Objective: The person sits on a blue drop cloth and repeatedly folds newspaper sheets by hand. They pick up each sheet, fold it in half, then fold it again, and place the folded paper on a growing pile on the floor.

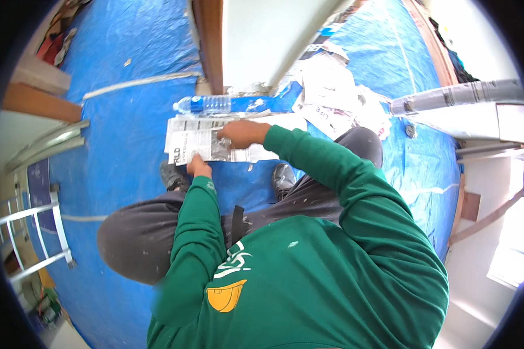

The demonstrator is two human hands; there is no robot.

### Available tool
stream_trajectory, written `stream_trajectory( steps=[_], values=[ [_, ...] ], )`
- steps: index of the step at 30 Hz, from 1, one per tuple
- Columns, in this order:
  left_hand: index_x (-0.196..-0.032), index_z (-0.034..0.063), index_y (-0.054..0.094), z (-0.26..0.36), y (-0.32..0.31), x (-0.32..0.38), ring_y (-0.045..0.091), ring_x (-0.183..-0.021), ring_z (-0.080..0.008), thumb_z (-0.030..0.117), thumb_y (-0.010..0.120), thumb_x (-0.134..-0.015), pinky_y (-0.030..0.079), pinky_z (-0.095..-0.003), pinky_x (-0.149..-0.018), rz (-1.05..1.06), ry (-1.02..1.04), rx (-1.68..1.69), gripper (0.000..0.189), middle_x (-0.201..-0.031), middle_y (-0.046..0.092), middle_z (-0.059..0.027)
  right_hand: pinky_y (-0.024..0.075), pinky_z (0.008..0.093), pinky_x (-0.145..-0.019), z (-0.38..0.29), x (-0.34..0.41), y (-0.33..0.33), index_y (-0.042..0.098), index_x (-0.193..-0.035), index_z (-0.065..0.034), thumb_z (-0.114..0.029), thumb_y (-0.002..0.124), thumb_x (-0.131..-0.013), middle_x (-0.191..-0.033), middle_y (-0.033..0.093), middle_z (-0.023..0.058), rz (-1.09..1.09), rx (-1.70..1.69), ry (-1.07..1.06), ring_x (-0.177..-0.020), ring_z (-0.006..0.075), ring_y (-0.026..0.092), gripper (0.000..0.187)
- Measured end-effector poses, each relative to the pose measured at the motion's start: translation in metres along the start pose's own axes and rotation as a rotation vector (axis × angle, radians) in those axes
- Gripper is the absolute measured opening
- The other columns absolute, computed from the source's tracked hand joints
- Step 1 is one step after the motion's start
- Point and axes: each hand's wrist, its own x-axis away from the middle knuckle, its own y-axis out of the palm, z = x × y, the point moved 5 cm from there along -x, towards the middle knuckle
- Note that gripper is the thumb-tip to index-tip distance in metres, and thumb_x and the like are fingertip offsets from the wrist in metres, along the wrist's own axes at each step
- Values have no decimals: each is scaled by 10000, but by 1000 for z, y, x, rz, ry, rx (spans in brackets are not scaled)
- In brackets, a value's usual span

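Note:
A folded newspaper sheet (pixel 192 147) lies in front of me on blue plastic sheeting, over further sheets of newsprint. At its near edge my left hand (pixel 198 166) touches the paper, with the thumb side on top; whether the fingers grip it from below is hidden. My right hand (pixel 240 133) rests over the top of the sheet with its fingers bent, near a dark printed picture. Just beyond the newsprint a clear plastic water bottle (pixel 205 105) lies on its side.
Crumpled newspapers (pixel 327 83) lie beyond, to the right of a white post or wall end (pixel 253 43) with brown wood trim (pixel 209 43). A wrapped pipe (pixel 458 97) reaches in at right. An aluminium ladder (pixel 35 213) stands left. Blue sheeting (pixel 126 174) covers the floor.

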Motion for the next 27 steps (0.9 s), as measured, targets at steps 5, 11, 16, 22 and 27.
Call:
stream_trajectory(
  steps=[5, 11, 16, 22, 27],
  values=[
    [-1376, -37, 621, -11, 7, 5, 752, -1052, -366, -57, 602, -992, 671, -484, -792, 77, -8, -146, 385, -1296, 701, -210, 553, 429, -1001, -15, 134, -101, 675, -1361, -56, -99, 793, -887, -1306, 724, 139, 49, -513, -140, -1168, 299, 695, 490],
    [-1218, -28, 680, 8, -12, 9, 717, -711, -265, 216, 724, -982, 559, -417, -533, 58, -120, -730, 343, -1037, 754, -167, 558, 316, -951, 168, 291, -164, 721, -1187, 32, -69, 730, -990, -1110, 769, 91, 995, -873, 160, -1035, 151, 698, 222],
    [-973, -33, 707, 33, -28, 17, 647, -577, -280, 294, 744, -966, 510, -432, -515, 27, -56, -1200, 329, -777, 702, -166, 534, 417, -1035, 339, 235, -24, 661, -1352, -58, -284, 858, -803, -1277, 717, 197, 1034, -499, 937, -1183, 339, 692, 625],
    [-793, -47, 700, 58, -25, 25, 642, -502, -261, 280, 772, -923, 474, -414, -465, -52, 285, -1554, 359, -632, 676, -146, 324, 688, -1178, 390, 174, 48, 432, -1583, -151, -453, 840, -787, -1636, 391, 222, 872, -303, 1294, -1514, 423, 381, 944],
    [-920, -13, 751, 76, -12, 33, 727, -823, -351, 358, 799, -877, 545, -466, -757, -36, 462, -1697, 376, -888, 763, -189, 245, 745, -1192, 392, 165, 47, 354, -1637, -184, -556, 852, -781, -1720, 238, 215, 821, -256, 1324, -1595, 419, 232, 1058]
  ],
)
